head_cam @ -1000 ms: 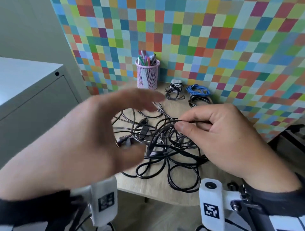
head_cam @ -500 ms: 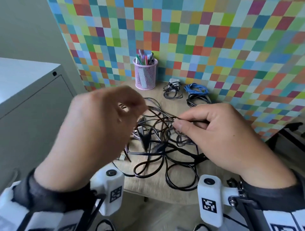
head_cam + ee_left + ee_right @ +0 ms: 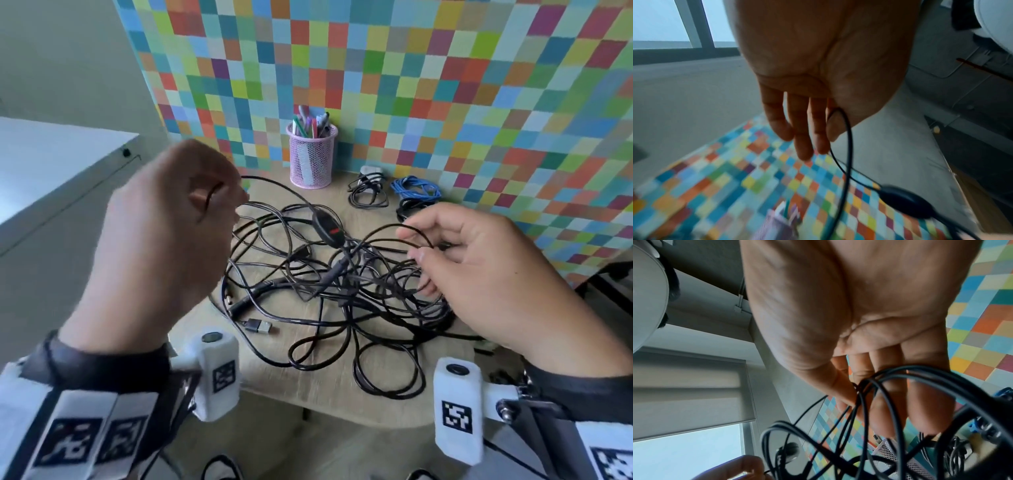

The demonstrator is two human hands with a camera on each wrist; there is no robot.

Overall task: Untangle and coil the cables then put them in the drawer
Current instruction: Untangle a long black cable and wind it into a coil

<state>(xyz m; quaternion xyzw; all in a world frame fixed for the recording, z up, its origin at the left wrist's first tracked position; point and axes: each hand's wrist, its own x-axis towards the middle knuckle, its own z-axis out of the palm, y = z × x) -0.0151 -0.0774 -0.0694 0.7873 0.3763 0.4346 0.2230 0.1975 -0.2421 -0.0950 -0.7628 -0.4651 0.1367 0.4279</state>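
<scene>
Two walls met behind the scene: a plain grey-green wall (image 3: 61,61) on the left and a patchwork panel of coloured squares (image 3: 445,85) across the back and right. Window (image 3: 659,21) with a dark frame and a roller blind (image 3: 688,386) showed only in the wrist views. Pale grey cabinet (image 3: 51,192) stood left of the table, top surface flat, small dark lock near its corner. Light wood-grain table (image 3: 329,397) sat against the coloured panel, rounded front edge.

Tangle of black cables (image 3: 329,284) lay in the middle of the table, loops crossing, one USB plug (image 3: 258,325) lying loose at its left edge. Left hand (image 3: 161,240) was raised above the table's left side, thumb and forefinger pinching one black strand looped over the finger; other fingers hung fairly straight in the left wrist view. That strand ran down to an inline switch (image 3: 329,228) with a red mark, lifted off the heap. Right hand (image 3: 486,274) hovered over the tangle's right side, fingers curled around several black loops.

Pink mesh pen cup (image 3: 311,156) stood at the back, pens upright inside. Right of it lay a small black coiled cable (image 3: 368,192) with a white adapter, then a blue coiled cable (image 3: 416,188), both apart from the tangle. No drawer was visibly open.
</scene>
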